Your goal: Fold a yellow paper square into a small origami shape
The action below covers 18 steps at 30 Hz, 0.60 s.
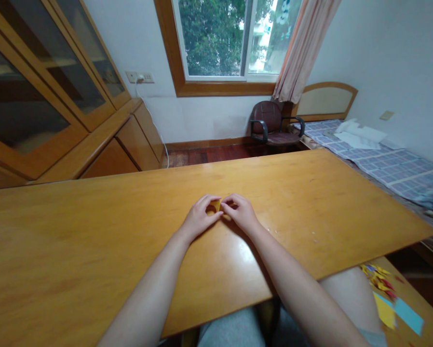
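Observation:
Both of my hands meet at the middle of a long wooden table (93, 241). My left hand (199, 218) and my right hand (241, 213) are each curled in a pinch on one small piece of yellow paper (215, 206) that rests on the tabletop between them. Thumbs and fingertips touch at the paper, and most of it is hidden under my fingers. My forearms reach in from the lower edge of the view.
Coloured paper sheets and scraps (386, 294) lie on a lower wooden surface at the bottom right. A wooden cabinet (57, 96) with glass doors stands to the left. A dark armchair (272, 124) stands under the window, a bed (390, 159) at right.

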Tool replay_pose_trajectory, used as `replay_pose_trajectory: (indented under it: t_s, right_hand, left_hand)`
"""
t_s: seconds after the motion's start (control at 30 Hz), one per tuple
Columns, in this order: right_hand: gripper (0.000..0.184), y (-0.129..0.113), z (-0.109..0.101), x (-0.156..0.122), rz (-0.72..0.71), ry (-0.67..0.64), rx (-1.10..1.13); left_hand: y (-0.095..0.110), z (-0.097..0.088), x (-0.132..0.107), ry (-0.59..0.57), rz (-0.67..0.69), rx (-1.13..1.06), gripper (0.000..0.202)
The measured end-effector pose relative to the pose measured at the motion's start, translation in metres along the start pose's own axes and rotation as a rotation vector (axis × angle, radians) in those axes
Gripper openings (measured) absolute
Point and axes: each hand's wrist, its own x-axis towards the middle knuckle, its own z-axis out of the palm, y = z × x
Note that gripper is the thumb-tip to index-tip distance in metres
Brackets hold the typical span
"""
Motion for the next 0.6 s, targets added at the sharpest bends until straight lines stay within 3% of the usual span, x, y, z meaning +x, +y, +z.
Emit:
replay_pose_trajectory:
  t_s: [0.27,0.6]
  right_hand:
    - [0.007,-0.001,0.000,-0.001,0.026,-0.014,0.045]
    - [0.013,0.000,-0.001,-0.001,0.020,-0.015,0.077]
  left_hand:
    - [0.000,0.004,-0.001,0.016,-0.029,-0.017,0.023]
    - [-0.011,0.005,0.001,0.100,-0.261,-0.285,0.028]
